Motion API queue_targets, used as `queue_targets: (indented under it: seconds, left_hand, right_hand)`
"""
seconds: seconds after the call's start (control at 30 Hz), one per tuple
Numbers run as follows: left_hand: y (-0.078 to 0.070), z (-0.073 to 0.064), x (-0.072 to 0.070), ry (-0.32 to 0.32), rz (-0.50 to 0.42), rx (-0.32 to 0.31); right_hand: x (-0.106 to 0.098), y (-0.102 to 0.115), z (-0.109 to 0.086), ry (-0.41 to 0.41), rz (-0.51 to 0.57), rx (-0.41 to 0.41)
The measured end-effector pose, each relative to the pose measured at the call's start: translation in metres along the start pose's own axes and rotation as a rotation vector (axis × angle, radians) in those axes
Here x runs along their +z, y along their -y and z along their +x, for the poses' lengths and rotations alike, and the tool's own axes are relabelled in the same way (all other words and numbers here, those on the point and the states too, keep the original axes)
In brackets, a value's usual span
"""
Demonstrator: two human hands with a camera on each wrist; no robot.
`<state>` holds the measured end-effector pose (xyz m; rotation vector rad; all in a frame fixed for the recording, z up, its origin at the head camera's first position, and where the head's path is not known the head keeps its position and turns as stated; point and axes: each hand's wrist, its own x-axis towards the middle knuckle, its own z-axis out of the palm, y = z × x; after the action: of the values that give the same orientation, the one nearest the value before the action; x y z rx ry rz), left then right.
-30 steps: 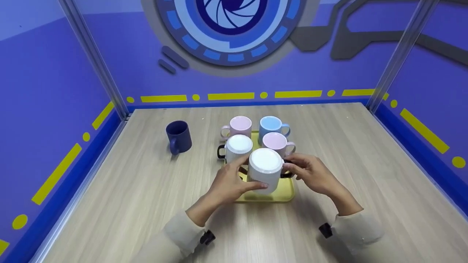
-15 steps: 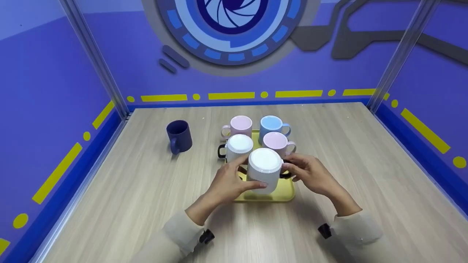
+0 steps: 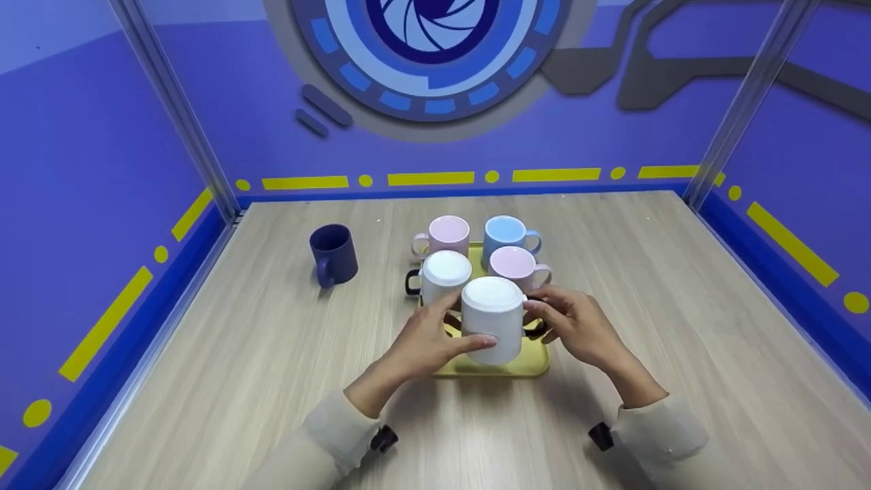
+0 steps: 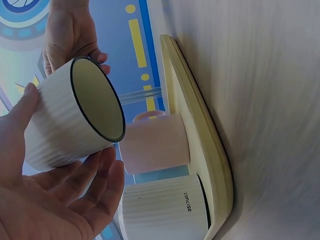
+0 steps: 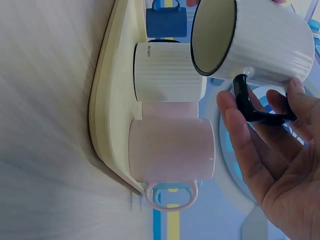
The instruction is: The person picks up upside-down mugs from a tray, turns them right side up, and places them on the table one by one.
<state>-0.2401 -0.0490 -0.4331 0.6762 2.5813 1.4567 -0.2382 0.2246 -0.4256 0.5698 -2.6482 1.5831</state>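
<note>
Both hands hold a white ribbed mug with a black rim and black handle, bottom up, above the near part of a yellow tray. My left hand grips the mug's body, thumb on the near side. On the other side, my right hand pinches the black handle. The left wrist view shows the mug's hollow cream inside, its mouth facing the tray. A second white mug, also bottom up, sits on the tray just beyond my left fingers. A pink mug stands upright beyond my right fingertips.
At the tray's far end stand another pink mug and a light blue mug, both upright. A navy mug stands apart on the wooden table to the left. Blue panels enclose the back and sides.
The held mug has tilted slightly, so more of its side and less of its base shows in the head view. My right wrist has shifted slightly left. The other mugs have stayed put.
</note>
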Motion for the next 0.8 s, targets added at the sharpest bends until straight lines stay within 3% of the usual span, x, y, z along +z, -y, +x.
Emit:
queue_targets:
  seconds: [0.4, 0.53, 0.8]
  left_hand:
    - [-0.0009, 0.0002, 0.0025, 0.071, -0.037, 0.010]
    - [0.0005, -0.0010, 0.0023, 0.070, 0.056, 0.090]
    - [0.0038, 0.0027, 0.0039, -0.006, 0.224, 0.347]
  right_hand:
    - [0.0002, 0.0004, 0.0010, 0.047, 0.123, 0.074]
    - [-0.0004, 0.0007, 0.0014, 0.058, 0.156, 0.101]
    - [-0.0010, 0.0028, 0.0018, 0.060, 0.181, 0.143]
